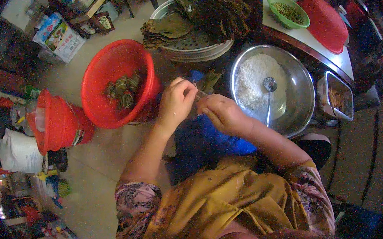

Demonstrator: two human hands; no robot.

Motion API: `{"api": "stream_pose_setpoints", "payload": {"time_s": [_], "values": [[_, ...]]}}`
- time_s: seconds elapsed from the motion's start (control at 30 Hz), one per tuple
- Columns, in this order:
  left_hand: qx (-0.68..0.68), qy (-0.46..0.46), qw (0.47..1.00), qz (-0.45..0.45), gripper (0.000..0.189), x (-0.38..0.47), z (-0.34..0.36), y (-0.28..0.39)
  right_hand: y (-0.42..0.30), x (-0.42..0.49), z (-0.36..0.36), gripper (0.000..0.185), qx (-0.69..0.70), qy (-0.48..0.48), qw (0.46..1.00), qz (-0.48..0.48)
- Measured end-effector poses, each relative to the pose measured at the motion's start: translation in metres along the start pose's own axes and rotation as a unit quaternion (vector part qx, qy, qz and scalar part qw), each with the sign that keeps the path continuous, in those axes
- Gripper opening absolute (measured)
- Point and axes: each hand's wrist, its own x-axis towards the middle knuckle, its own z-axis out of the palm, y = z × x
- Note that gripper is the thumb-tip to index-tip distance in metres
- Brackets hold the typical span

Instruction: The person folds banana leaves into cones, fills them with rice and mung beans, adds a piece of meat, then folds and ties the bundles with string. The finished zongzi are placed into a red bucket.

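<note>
My left hand (177, 102) and my right hand (225, 112) are close together in front of my body. Between their pinched fingertips runs a thin pale string (202, 93), partly hidden by the fingers. A small white grain sticks to the back of my left hand. Just beyond the fingers shows a piece of green leaf (212, 79), and a blue plastic thing (235, 143) lies beneath the hands. To the left, a red plastic basin (99, 62) holds several tied leaf-wrapped dumplings (124, 88). On the right, white rice (256, 75) and a metal spoon (270, 84) are in a steel bowl (306, 108).
Long dark leaves (216, 13) are heaped on a perforated metal steamer (198, 49). A green bowl of beans (288, 11) and a red basin (324, 23) rest on a ledge at right. Near them is a metal food tray (349, 104). Red buckets (62, 121) stand at left.
</note>
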Motion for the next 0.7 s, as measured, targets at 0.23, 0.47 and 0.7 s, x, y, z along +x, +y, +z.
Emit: {"api": "stream_pose_setpoints", "payload": {"time_s": [0.23,0.47,0.7], "values": [[-0.260,-0.125,0.957,0.027,0.007,0.001,0.003,-0.017,0.000,-0.002,-0.014,0.015,0.129,-0.024,0.990,0.057],[-0.156,-0.252,0.950,0.100,0.011,0.011,-0.011,-0.013,-0.001,-0.004,-0.014,0.020,0.288,0.007,0.934,0.213],[-0.158,-0.202,0.966,0.015,0.011,0.005,-0.004,-0.005,-0.005,0.009,-0.028,0.017,0.259,-0.035,0.953,0.152]]}}
